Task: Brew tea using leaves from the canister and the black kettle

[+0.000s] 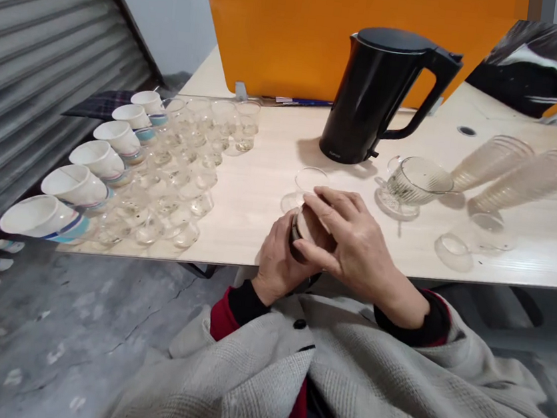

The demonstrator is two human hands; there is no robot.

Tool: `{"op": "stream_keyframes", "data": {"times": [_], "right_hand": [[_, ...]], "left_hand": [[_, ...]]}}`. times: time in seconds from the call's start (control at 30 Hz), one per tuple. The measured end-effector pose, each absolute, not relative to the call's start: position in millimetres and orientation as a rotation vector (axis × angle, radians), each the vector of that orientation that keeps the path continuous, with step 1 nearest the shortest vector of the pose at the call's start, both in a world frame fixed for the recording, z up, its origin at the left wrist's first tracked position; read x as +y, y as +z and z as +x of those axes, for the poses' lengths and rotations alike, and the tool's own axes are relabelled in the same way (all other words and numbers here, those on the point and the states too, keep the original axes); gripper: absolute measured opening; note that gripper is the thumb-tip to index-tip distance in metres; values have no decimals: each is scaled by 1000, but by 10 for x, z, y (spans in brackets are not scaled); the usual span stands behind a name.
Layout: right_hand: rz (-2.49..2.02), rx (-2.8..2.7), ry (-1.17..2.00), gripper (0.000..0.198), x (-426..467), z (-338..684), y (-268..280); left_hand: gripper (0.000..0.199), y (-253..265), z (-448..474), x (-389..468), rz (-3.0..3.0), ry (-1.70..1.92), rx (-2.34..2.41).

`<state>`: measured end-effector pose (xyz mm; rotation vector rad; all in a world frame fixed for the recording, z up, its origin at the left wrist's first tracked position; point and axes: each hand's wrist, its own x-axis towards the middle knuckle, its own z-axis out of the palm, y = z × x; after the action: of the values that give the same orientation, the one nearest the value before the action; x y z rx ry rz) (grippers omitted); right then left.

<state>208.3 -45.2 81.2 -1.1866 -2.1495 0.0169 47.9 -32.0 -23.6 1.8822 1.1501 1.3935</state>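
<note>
Both hands on round container, sides mostly covered

Clock taken from the container. My left hand (281,253) is wrapped round a round dark-sided container with a pale tan top (312,231), held at the near edge of the pale wood-look table (252,216). My right hand (355,238) grips it from above, thumb and fingers over the top. Most of the container's side is behind my fingers; contents not visible, and can't tell if the tan part is a loose lid.

12 o'clock, just beyond: see-through colourless cup (306,180), partly covered by my right hand. Between 12 and 1: tall black electric kettle (359,97), lettering too small to read; it cuts off some thin blue pens or sticks (313,103) behind.

2 o'clock: ribbed clear glass cup (420,178); base or saucer, can't tell. Further, between 2 and 3: tilted stacks of clear plastic cups (533,181), count blurred by overlap. 3 o'clock: a clear cup on its side (455,249), outline faint.

Between 9 and 10: packed rows of clear cups (177,170), dark specks inside, unidentifiable; beyond them white paper cups with blue bands (96,158).

2 o'clock, far: another person (535,70), cropped, partly behind the orange panel (288,36).
</note>
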Motion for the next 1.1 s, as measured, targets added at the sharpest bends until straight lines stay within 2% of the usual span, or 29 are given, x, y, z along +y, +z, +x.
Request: {"op": "stream_keyframes", "data": {"times": [0.13,0.37,0.7,0.87,1.1], "right_hand": [[-1263,-1985,-3,61,-487,2268,745],[-1262,-1854,94,56,-522,2330,604],[-1268,-1828,142,55,-543,2315,603],[-1269,-1828,134,54,-546,2312,607],[-1286,-1835,166,52,-544,2316,630]], "left_hand": [[108,-168,410,-388,2050,1430,1094],[103,-189,393,-495,2210,1567,1152],[62,-81,322,-514,2420,1565,1030],[30,94,300,-488,2102,1528,987],[8,267,426,-341,1762,1482,1042]]}}
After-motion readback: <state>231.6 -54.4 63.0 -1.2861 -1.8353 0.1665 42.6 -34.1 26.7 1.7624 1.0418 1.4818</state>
